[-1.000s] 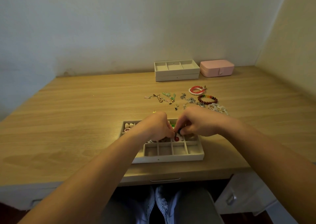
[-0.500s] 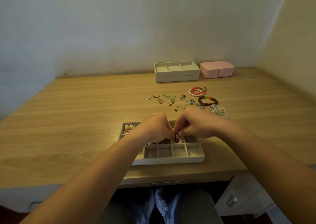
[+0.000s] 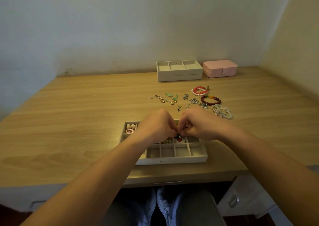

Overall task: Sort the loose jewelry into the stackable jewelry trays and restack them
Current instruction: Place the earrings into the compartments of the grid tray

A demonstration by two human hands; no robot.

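both hands met over the divided tray (image 3: 172, 160). the left hand (image 3: 155, 127) and right hand (image 3: 200, 125) had fingers (image 3: 185, 131) curled, tips pressed together, pinching a small dark piece (image 3: 177, 136) between them. just below the fingers a red bead (image 3: 179, 139) lay in a middle-row compartment. the near-row compartments toward the wrists showed bare lining. far left of the fingers, a corner compartment held pale heart-shaped pieces (image 3: 130, 126) and a pink ring (image 3: 129, 131). beyond the fingers, loose earrings (image 3: 165, 99), a silver chain (image 3: 193, 102) and beaded bracelets (image 3: 210, 100) lay on the worktop (image 3: 69, 122). further beyond stood two stacked trays (image 3: 179, 74), the top one's three compartments bare, just beside a shut pink jewelry box (image 3: 220, 68).
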